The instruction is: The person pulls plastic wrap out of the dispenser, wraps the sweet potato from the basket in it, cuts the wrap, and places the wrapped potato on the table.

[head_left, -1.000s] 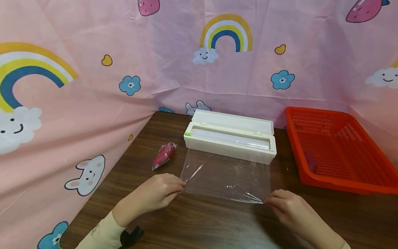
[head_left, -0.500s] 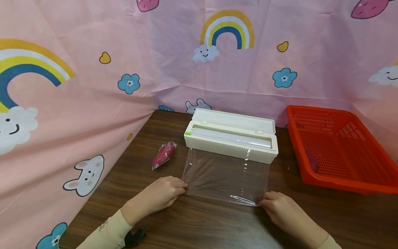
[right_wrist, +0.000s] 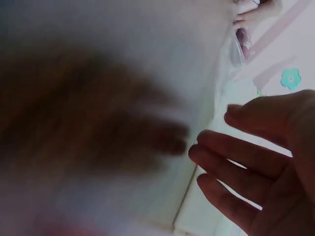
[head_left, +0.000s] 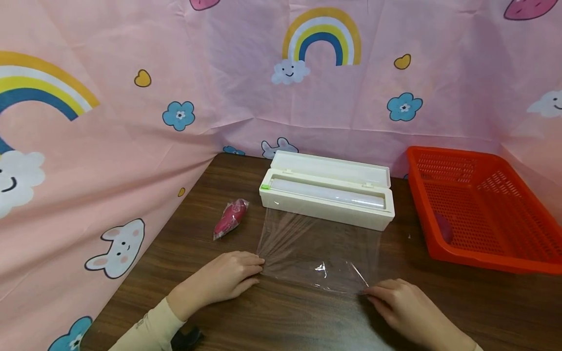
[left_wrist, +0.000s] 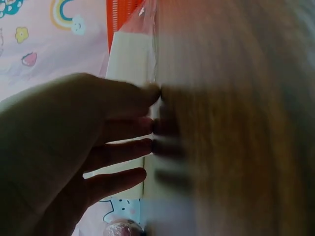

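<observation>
In the head view, a sheet of clear cling film (head_left: 325,253) stretches toward me from a white dispenser box (head_left: 327,209), its lid up and the film roll (head_left: 322,189) showing inside. My left hand (head_left: 226,278) touches the film's near left corner with fingertips, thumb apart from the fingers. At the near right corner, my right hand (head_left: 401,304) rests its fingertips on the film's edge. Both wrist views show thumb and fingers spread, tips against the tabletop. A dark pink, elongated item (head_left: 231,218) wrapped in clear film lies left of the box.
An orange-red plastic basket (head_left: 496,261) stands at the right, with a purplish rounded thing (head_left: 445,228) inside. Close to the left sleeve lies a small black object (head_left: 186,338), partly hidden. Pink printed cloth hangs behind and beside the brown wooden table (head_left: 281,321).
Both hands have lowered the film's near edge onto the table, and thumbs have parted from the fingers. The right hand shifted slightly left and nearer. The view has tilted down a little.
</observation>
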Action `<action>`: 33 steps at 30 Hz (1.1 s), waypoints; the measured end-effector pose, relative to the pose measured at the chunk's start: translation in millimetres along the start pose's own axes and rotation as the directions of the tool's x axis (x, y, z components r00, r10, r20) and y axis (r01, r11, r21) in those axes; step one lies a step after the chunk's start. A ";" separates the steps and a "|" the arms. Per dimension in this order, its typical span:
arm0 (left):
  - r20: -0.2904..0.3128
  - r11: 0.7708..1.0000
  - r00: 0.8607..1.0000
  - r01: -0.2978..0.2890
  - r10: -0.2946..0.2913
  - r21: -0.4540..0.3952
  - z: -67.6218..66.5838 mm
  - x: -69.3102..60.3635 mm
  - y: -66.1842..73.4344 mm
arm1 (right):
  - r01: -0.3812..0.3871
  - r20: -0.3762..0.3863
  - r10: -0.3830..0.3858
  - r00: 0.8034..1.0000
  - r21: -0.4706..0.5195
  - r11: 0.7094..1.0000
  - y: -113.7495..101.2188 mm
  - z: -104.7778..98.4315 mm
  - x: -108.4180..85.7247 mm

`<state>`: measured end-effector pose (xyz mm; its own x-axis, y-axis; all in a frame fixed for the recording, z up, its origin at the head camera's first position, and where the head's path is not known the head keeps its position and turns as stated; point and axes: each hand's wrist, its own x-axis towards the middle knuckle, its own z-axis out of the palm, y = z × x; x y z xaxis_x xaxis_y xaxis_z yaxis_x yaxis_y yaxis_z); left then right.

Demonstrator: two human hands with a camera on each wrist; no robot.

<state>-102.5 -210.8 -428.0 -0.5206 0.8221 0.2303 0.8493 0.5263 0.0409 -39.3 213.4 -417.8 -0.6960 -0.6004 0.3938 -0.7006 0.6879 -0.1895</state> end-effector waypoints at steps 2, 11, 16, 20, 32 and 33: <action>0.018 1.000 1.000 0.016 -0.015 -0.020 -2.2 -2.2 0.8 | -0.018 -0.011 0.018 1.000 0.055 0.998 2.4 -5.1 -1.3; 0.057 0.999 0.998 0.039 -0.037 -0.030 -6.0 -5.9 3.6 | -0.110 -0.254 0.124 0.959 0.069 0.992 34.1 -61.5 7.1; 0.061 0.998 0.997 0.047 -0.045 -0.036 -5.4 -6.5 3.2 | -0.434 -0.266 0.424 0.866 0.023 0.901 68.2 -113.4 17.1; 0.064 0.998 0.997 0.050 -0.047 -0.043 -4.8 -7.8 2.5 | -0.616 -0.140 0.606 0.783 -0.042 0.786 106.3 -138.0 22.2; 0.069 0.997 0.996 0.059 -0.055 -0.050 -3.4 -11.2 3.9 | -0.630 0.352 0.635 0.687 -0.145 0.763 184.8 -127.9 20.4; 0.068 0.997 0.996 0.058 -0.055 -0.050 -2.9 -11.2 4.0 | -0.625 0.376 0.629 0.680 -0.152 0.766 187.3 -126.1 21.9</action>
<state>-93.0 -218.5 -427.5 -0.5713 0.8048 0.1613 0.8207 0.5620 0.1025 -165.9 380.5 -331.3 -0.9734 -0.1286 -0.1896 -0.0777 0.9639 -0.2548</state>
